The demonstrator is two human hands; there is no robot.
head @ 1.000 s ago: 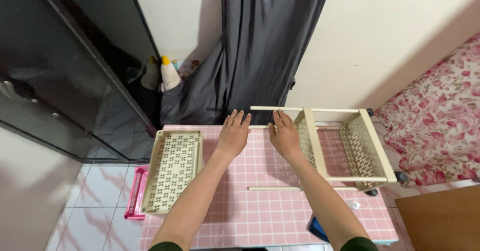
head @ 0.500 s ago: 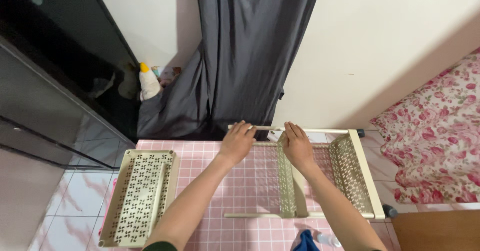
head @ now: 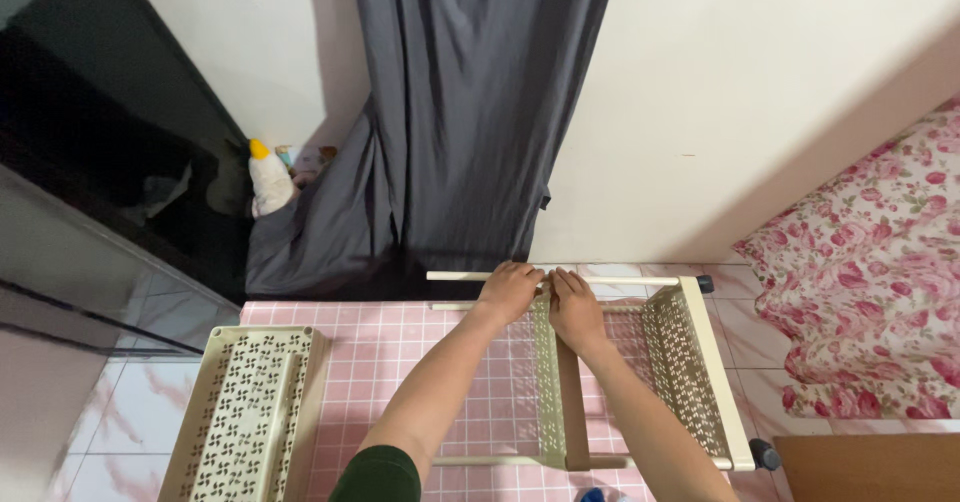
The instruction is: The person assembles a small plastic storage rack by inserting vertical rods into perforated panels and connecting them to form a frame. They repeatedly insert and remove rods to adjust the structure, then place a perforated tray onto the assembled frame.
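Over pink grid mat (head: 400, 347): left hand (head: 510, 292) & right hand (head: 572, 304) curled on cream rack (head: 690, 382) top rod; perforated plastic panel (head: 250, 412) lies flat at left; grey curtain (head: 470, 112) behind.

- Two bare hands, the left hand (head: 510, 292) and the right hand (head: 573, 307), no rings, watch or gloves showing.
- Forearms bare up to the elbow.
- Dark green short sleeve (head: 380, 474) on the left arm.
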